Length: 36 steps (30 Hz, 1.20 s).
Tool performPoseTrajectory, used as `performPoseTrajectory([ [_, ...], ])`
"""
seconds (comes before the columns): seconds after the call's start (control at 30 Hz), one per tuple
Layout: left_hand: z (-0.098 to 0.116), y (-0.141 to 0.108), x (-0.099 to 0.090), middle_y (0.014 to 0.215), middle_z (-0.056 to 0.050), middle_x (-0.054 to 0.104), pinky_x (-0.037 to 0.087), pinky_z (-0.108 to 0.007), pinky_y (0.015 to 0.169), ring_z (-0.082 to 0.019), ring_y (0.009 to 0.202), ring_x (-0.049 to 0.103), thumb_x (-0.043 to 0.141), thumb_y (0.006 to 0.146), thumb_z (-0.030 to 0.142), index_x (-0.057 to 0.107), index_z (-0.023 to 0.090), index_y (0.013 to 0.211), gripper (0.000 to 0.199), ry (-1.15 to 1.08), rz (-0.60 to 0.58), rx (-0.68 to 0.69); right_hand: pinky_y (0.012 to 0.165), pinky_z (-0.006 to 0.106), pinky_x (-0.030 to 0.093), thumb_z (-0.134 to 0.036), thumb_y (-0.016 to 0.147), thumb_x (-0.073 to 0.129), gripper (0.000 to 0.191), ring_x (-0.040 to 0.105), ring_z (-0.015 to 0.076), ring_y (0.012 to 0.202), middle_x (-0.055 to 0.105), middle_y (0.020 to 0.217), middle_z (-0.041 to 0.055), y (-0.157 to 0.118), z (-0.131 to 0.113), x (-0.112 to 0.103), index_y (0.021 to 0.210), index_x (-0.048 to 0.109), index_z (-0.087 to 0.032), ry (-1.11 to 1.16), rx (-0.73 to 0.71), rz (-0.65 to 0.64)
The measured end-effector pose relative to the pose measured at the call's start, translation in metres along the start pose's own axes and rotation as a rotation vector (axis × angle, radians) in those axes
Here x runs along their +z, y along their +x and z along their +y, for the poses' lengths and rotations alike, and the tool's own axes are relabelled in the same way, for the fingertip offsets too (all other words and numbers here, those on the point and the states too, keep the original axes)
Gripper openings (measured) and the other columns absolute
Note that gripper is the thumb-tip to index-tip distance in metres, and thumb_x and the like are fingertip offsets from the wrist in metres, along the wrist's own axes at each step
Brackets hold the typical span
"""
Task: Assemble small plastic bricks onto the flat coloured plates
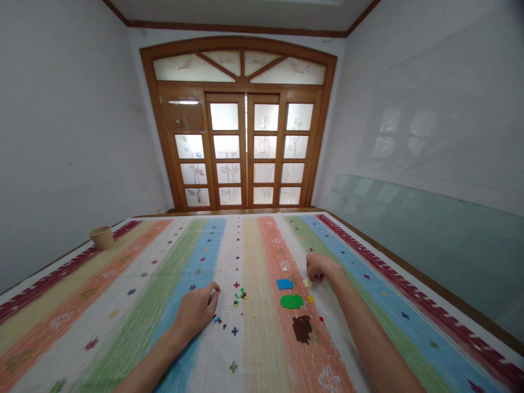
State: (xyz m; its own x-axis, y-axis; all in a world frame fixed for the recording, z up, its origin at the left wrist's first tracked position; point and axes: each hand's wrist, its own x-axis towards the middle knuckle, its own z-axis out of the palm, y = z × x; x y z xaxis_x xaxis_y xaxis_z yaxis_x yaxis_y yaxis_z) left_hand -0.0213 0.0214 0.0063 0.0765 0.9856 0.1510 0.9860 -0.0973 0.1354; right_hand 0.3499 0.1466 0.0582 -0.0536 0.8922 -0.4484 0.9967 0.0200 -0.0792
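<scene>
My left hand (198, 305) rests on the striped cloth with its fingers curled together. A pale spot shows by the thumb, and I cannot tell if it is a small piece or the nail. Close by lie loose tiny pieces: blue ones (217, 319), dark ones (224, 326), and a mixed cluster of green, yellow and brown bits (241, 295). My right hand (321, 266) is closed, fingertips down beside a small cream group of pieces (308, 283); whatever they hold is hidden. Left of it sit flat blue (285, 284), green (291, 301) and dark brown (302, 329) patches of pieces.
A few yellow pieces (310, 299) and a red one (321, 319) lie below my right hand. At the far left stands a paper cup (101, 238). The striped tablecloth (164, 262) covers the table; a glass panel (409, 218) leans along the right wall.
</scene>
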Motion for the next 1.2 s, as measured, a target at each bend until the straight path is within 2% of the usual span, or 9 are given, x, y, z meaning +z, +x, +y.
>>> performPoseTrajectory([
  [0.33, 0.0004, -0.0012, -0.0020, 0.076, -0.002, 0.071, 0.039, -0.027, 0.068, -0.022, 0.080, 0.068, 0.043, 0.097, 0.031, 0.065, 0.026, 0.107, 0.025, 0.008, -0.006, 0.008, 0.061, 0.023, 0.051, -0.005, 0.063, 0.066, 0.010, 0.073, 0.0227, 0.078, 0.075, 0.079, 0.0145, -0.0044, -0.0024, -0.0018, 0.069, 0.074, -0.008, -0.005, 0.000, 0.005],
  [0.57, -0.0002, 0.0006, -0.0010, 0.075, -0.002, 0.071, 0.039, -0.027, 0.068, -0.021, 0.079, 0.068, 0.044, 0.097, 0.032, 0.066, 0.026, 0.107, 0.025, -0.005, -0.003, 0.004, 0.064, 0.026, 0.052, -0.008, 0.062, 0.070, 0.002, 0.072, 0.0238, 0.077, 0.075, 0.075, 0.0141, -0.0043, -0.0012, -0.0029, 0.061, 0.071, -0.009, 0.005, 0.013, 0.023],
  [0.8, 0.0006, -0.0012, -0.0019, 0.073, -0.002, 0.070, 0.040, -0.027, 0.070, -0.020, 0.078, 0.068, 0.043, 0.097, 0.032, 0.066, 0.025, 0.106, 0.026, -0.029, -0.006, -0.008, 0.063, 0.025, 0.052, -0.011, 0.068, 0.068, 0.010, 0.072, 0.0212, 0.072, 0.074, 0.075, 0.0131, -0.0057, 0.0001, -0.0038, 0.058, 0.067, -0.010, 0.048, 0.028, 0.019],
  [1.2, 0.0022, -0.0014, -0.0043, 0.076, -0.003, 0.071, 0.041, -0.028, 0.070, -0.022, 0.079, 0.068, 0.043, 0.097, 0.032, 0.066, 0.025, 0.107, 0.026, -0.012, -0.008, -0.004, 0.063, 0.025, 0.052, -0.006, 0.060, 0.069, 0.004, 0.072, 0.0230, 0.075, 0.073, 0.069, 0.0109, -0.0045, 0.0012, -0.0024, 0.059, 0.070, -0.010, 0.053, 0.006, 0.013],
])
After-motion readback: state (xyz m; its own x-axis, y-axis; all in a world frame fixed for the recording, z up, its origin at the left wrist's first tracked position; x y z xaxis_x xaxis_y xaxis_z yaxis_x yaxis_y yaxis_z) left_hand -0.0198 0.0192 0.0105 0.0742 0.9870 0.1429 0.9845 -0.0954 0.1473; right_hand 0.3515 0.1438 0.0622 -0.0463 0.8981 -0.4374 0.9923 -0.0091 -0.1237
